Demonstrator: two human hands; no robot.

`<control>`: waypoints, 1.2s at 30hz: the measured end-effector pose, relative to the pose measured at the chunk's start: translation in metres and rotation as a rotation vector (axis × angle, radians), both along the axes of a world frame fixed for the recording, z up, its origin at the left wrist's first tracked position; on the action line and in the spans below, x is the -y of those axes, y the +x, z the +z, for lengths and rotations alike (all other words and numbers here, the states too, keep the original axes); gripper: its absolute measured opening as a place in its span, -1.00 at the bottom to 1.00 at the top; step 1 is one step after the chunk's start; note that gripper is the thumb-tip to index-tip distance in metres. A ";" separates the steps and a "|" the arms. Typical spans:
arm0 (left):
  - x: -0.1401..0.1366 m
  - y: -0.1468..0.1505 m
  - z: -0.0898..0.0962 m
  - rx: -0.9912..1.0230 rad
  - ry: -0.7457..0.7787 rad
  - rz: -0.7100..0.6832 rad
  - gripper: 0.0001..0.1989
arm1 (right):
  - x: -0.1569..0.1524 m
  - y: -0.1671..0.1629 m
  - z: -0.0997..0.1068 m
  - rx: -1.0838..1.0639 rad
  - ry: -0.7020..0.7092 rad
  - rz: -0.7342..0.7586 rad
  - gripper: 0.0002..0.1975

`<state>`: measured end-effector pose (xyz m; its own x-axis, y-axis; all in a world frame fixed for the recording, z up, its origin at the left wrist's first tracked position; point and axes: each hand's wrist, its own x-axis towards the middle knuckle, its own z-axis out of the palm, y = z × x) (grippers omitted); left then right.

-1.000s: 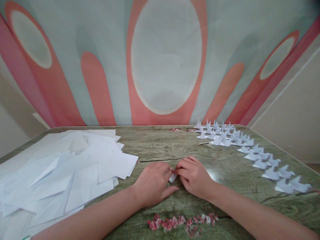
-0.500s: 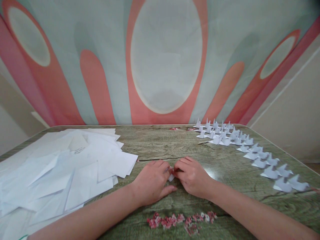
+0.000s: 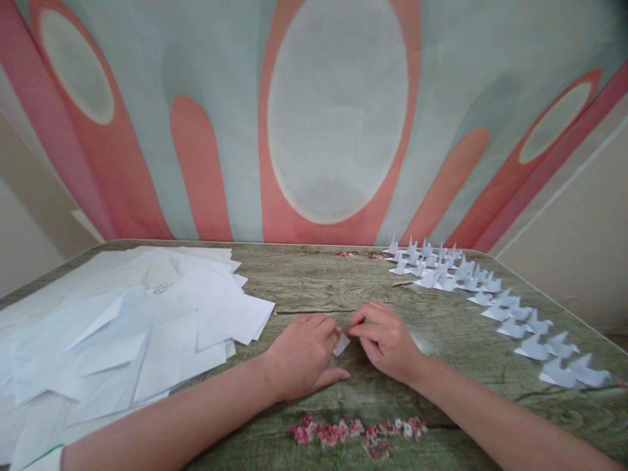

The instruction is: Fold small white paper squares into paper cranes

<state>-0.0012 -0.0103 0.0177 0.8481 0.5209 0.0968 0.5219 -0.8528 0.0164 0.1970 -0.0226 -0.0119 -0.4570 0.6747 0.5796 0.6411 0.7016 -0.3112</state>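
A small folded piece of white paper (image 3: 342, 345) lies on the table between my two hands, partly hidden by fingers. My left hand (image 3: 307, 356) rests on the tabletop, its curled fingers holding the paper's left side and its thumb stretched out below. From the right, my right hand (image 3: 385, 340) pinches with thumb and forefinger at the paper's upper right corner. Off to the right stand several folded white paper birds (image 3: 532, 347) in rows.
Loose white paper sheets (image 3: 167, 353) lie in an overlapping pile on the left of the wood-patterned table (image 3: 294, 275). Pink flower prints (image 3: 338, 432) mark the surface near me. Behind the far edge rises a patterned backdrop (image 3: 338, 118).
My right hand has shifted slightly right, away from the left, and more of the folded paper shows between them. The left hand stays nearly in place. The view has tilted slightly.
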 end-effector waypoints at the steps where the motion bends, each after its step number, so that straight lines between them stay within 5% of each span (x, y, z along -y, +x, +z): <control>1: 0.000 0.000 0.000 -0.004 0.005 -0.001 -0.49 | -0.002 0.002 -0.001 0.001 -0.004 -0.039 -0.73; 16: -0.001 -0.002 -0.003 0.024 -0.041 0.031 -0.60 | 0.002 -0.007 -0.005 0.225 -0.048 -0.016 -0.81; 25: 0.008 -0.002 0.000 -0.010 0.003 0.159 -0.76 | 0.002 -0.008 -0.008 0.128 -0.061 -0.017 -0.78; 36: 0.004 -0.006 -0.006 0.119 -0.040 0.170 -0.68 | -0.002 -0.006 0.000 0.075 -0.212 0.029 -0.74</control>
<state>-0.0073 -0.0139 0.0119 0.7314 0.6609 0.1679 0.6506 -0.7501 0.1186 0.1908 -0.0205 -0.0115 -0.5143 0.7638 0.3900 0.6483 0.6440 -0.4062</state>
